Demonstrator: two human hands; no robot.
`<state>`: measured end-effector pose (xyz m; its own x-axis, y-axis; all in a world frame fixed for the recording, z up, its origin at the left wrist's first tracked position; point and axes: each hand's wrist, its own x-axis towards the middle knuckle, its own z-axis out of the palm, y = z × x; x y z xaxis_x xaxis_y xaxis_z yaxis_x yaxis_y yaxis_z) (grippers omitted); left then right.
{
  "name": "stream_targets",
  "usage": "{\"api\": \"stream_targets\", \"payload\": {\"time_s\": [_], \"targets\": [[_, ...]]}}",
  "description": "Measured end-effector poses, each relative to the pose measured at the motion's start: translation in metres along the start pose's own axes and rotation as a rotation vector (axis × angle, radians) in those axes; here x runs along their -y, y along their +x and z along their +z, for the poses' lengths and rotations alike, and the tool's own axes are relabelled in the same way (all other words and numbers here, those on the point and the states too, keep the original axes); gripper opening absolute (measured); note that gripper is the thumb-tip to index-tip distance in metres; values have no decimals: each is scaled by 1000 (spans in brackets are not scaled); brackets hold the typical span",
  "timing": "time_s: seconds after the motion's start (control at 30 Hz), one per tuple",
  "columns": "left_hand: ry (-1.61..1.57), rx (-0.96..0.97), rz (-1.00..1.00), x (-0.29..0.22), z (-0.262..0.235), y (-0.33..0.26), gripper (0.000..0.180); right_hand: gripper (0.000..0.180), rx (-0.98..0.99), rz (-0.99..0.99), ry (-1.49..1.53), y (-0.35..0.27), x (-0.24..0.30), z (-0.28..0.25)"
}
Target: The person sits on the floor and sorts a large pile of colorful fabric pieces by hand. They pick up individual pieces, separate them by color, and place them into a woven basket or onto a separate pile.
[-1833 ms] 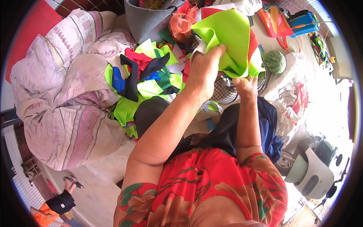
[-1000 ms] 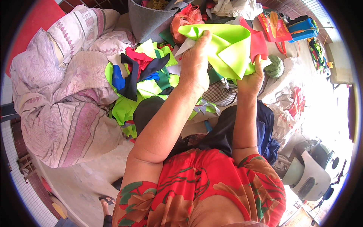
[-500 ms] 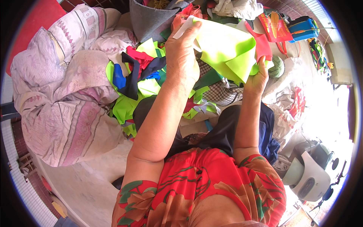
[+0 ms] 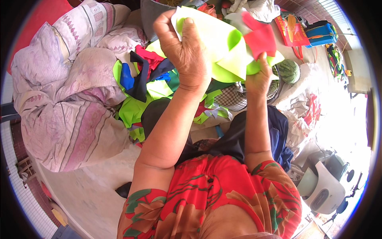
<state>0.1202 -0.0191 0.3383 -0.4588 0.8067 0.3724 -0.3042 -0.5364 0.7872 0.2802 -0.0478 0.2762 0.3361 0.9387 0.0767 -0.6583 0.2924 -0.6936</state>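
Note:
Both my hands hold a lime-green piece of fabric [image 4: 223, 44] up in front of me, with a fold curling over in its middle. The thumb of my left hand [image 4: 187, 53] presses on its left edge, the fingers behind it. At the lower right of the piece, my right hand [image 4: 259, 77] pinches the cloth along with a red fabric piece [image 4: 260, 39]. Below and to the left lies a heap of fabric scraps [image 4: 133, 109] in lime, red, black and blue. A checked cloth [image 4: 232, 101] shows partly under my hands.
Large patterned cloth bundles [image 4: 85, 75] fill the left side. At the back stands a grey container [image 4: 151, 18]. A watermelon [image 4: 289, 71] lies beyond my right hand, a red bag [image 4: 291, 30] behind it. A white and grey appliance [image 4: 328, 189] stands at the lower right.
My left hand has turned and shifted slightly left, its fingers now behind the fabric's edge. My right hand has moved a little left and down. The red piece stands up more visibly.

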Motion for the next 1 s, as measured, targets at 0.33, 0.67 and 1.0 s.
{"api": "stream_targets", "payload": {"time_s": [0.33, 0.67, 1.0], "targets": [[598, 208, 868, -13, -13, 16, 48, 35, 438, 352, -192, -37, -102, 86], [455, 514, 677, -17, 5, -3, 22, 20, 378, 172, -1201, -48, -26, -84], [210, 639, 724, -36, 11, -7, 63, 19, 121, 163, -1217, -76, 41, -127]]}}
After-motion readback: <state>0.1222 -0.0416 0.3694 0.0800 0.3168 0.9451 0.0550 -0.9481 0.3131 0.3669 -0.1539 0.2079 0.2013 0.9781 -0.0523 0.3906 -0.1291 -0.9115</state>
